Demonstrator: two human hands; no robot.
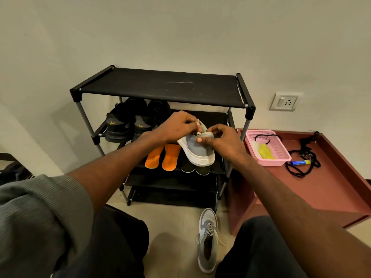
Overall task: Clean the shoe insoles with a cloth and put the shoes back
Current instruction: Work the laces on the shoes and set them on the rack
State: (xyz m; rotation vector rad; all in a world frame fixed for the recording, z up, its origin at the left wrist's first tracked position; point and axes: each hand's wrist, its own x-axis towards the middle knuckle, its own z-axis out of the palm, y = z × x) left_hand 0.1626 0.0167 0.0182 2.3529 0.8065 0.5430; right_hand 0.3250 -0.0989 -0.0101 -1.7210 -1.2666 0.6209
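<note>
Evidently the person is seated in front of the black shoe rack point(160, 85), and both hands are busy with one grey sneaker point(197, 150), lifted in the air just before the rack's middle shelves with its white sole turned down and toward the camera. The left hand point(177, 125) has its fingers curled at the shoe's opening, pinching something small and pale there, perhaps the tongue, a lace end or the edge of an insole; which one cannot be told. The right hand point(219, 140) grips the upper from the other side, thumb pressed on the grey fabric, probably to steady the shoe while the left works at the mouth. The shoe seems tilted this way to open its inside to the fingers. Its partner, the second grey sneaker point(207, 240), lies on the floor between the person's knees, laces loose, within easy reach. On a lower shelf a pair of orange insoles point(163, 157) rests side by side, likely set out to air or awaiting their turn. Black sneakers point(128, 123) sit on the shelf above. To the right, a pink basket point(281, 157) on a reddish surface point(331, 187) holds a yellow cloth point(265, 152), not yet picked up, so the wiping looks still ahead.
</note>
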